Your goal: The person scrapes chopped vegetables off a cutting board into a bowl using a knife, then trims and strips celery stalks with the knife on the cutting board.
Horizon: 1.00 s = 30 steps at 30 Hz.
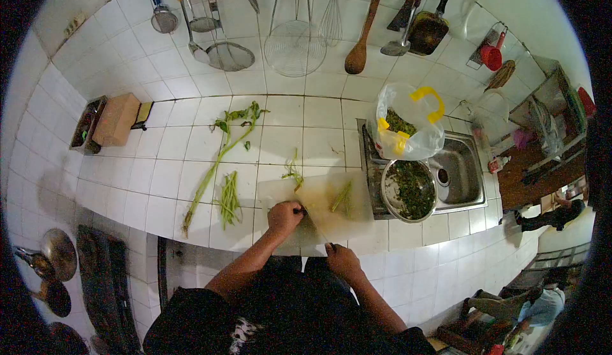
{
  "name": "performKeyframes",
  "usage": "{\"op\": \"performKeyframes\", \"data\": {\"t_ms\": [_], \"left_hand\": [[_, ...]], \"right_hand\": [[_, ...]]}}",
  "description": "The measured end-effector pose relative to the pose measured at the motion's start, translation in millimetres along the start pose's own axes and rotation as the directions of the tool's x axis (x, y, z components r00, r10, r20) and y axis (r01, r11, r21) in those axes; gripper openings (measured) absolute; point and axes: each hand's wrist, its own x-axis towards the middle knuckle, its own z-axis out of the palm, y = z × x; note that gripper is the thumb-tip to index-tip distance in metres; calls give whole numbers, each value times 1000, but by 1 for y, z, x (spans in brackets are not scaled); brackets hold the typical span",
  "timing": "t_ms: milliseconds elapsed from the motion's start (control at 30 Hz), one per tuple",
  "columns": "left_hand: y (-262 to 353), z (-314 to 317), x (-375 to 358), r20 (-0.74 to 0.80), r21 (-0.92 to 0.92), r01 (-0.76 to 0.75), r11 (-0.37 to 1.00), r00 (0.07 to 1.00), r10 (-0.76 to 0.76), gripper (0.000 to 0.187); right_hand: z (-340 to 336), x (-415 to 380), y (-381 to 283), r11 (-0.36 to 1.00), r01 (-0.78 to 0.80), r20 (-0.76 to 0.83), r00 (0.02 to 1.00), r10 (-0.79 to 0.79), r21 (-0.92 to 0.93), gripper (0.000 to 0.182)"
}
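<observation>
The right hand, near the lower middle of the frame, is closed around the dark handle of what looks like a knife, which lies over the board at the front of the white-tiled table. The left hand, a little up and to the left in the frame, is curled shut on a small dark piece; whether that belongs to the knife I cannot tell. The likeliest mishap is a cut: the thin blade seems to run straight toward the left hand, so a slip of the right hand or a shift of the board could bring edge and fingers together. The board also reaches the table's front edge, so uneven pressure there might tilt or slide it. The loose stems on its right half could roll if nudged. The knife's long axis slants, handle toward the lower right, far end toward the upper left. The stems lean from lower left to upper right, as does the long stalk left of centre, its leaves uppermost; the bunch beside it stands nearly vertical in the frame.
</observation>
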Motion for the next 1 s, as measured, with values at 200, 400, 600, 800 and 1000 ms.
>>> {"op": "performKeyframes", "data": {"t_ms": [200,400,600,800,1000], "left_hand": [[2,3,-11,-86,-1,-62,998,994,61,16],[3,-3,-14,-117,8,-98,995,988,98,17],[2,0,-11,-94,-37,4,999,996,-8,16],[5,-3,-10,-102,14,-20,1000,995,21,15],[5,-6,-12,-66,-18,6,1000,998,-7,15]], "right_hand": [[-5,-20,9,994,-95,-12,995,95,-46,55],[-1,-22,4,998,-71,-36,997,71,4,54],[2,-17,-2,1000,-5,-24,1000,5,13,56],[4,-3,-12,1000,-24,-19,1000,23,-13,55],[12,-25,17,996,-57,-46,998,53,-69,56]]}}
